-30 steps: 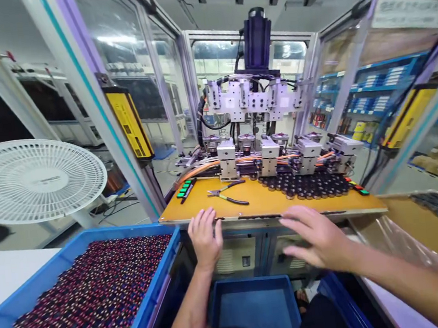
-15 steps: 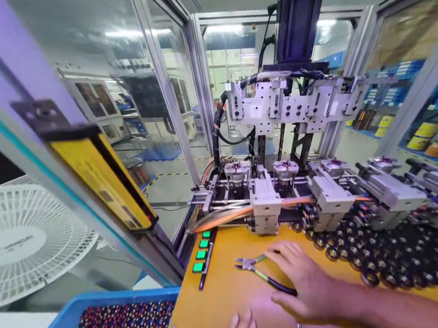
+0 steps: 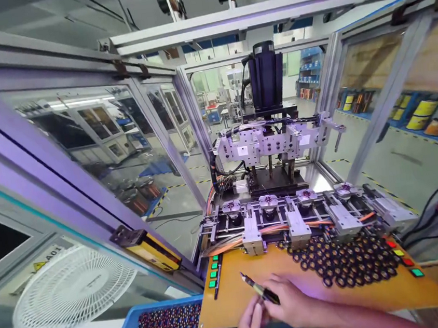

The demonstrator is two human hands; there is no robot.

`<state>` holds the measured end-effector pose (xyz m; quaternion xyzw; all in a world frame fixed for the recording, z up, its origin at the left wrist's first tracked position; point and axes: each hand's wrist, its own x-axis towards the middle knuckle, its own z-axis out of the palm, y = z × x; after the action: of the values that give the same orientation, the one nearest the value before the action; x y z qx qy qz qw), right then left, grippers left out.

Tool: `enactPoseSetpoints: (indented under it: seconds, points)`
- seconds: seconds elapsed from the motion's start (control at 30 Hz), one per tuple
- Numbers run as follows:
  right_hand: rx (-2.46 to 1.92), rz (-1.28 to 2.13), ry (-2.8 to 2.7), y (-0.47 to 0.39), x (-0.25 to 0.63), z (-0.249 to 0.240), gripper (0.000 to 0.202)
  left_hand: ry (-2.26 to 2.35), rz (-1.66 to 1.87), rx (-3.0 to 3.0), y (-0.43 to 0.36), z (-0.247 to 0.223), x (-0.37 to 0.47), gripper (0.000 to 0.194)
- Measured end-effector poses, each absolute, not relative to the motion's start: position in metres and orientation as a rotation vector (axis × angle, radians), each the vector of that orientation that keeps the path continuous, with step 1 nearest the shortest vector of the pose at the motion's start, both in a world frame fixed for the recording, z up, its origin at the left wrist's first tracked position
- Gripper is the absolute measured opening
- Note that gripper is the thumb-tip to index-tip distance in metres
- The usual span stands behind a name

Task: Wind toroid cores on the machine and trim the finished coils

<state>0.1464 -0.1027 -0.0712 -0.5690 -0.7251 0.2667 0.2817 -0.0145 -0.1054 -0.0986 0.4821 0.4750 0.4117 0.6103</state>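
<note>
My right hand (image 3: 288, 302) is closed around the handles of a pair of side cutters (image 3: 257, 288), whose jaws point up and to the left above the orange work plate (image 3: 234, 308). Close against its fingers is my left hand (image 3: 249, 321), at the plate's front edge, with thumb and fingers pressed together. Whatever sits between those left fingertips is hidden or too small to make out. A dark pen (image 3: 216, 285) lies beside a row of green buttons (image 3: 213, 274) on the plate's left side.
Many black ring-shaped parts (image 3: 342, 260) cover the plate's right side. Behind it stand several winding fixtures (image 3: 268, 204) under a machine head (image 3: 267, 146). A blue bin (image 3: 135, 319) of small wound parts is at lower left, near a white fan (image 3: 75, 288).
My right hand has picked up the side cutters from the plate and drawn them toward me. My left hand has come in beside it. The view has shifted and tilted up.
</note>
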Motion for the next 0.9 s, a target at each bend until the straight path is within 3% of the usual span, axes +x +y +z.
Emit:
enactPoseSetpoints:
  seconds: [0.07,0.37,0.5,0.63,0.73,0.9]
  points:
    - [-1.438,0.759,-1.857,-0.11,0.15,-0.051,0.018,1.056,0.958,1.034,-0.105,-0.085,0.003,0.061]
    - [-1.312,0.879,-1.492,-0.13,0.18,-0.022,0.033,0.901,0.928,0.821,-0.092,-0.033,0.038,0.047]
    - [-1.175,1.478,-1.124,-0.131,0.189,-0.021,0.035,0.84,0.832,0.907,-0.084,-0.034,0.038,0.046]
    - [-0.819,2.097,-0.905,-0.123,0.202,-0.024,0.067,0.695,0.815,0.989,-0.078,-0.033,0.037,0.048]
    - [-0.597,2.317,-0.698,-0.116,0.205,-0.022,0.063,0.602,0.812,1.033,-0.071,-0.027,0.038,0.047]
    - [-0.748,2.147,-0.822,-0.106,0.21,-0.004,0.059,0.68,0.764,1.195,-0.059,-0.038,0.027,0.07]
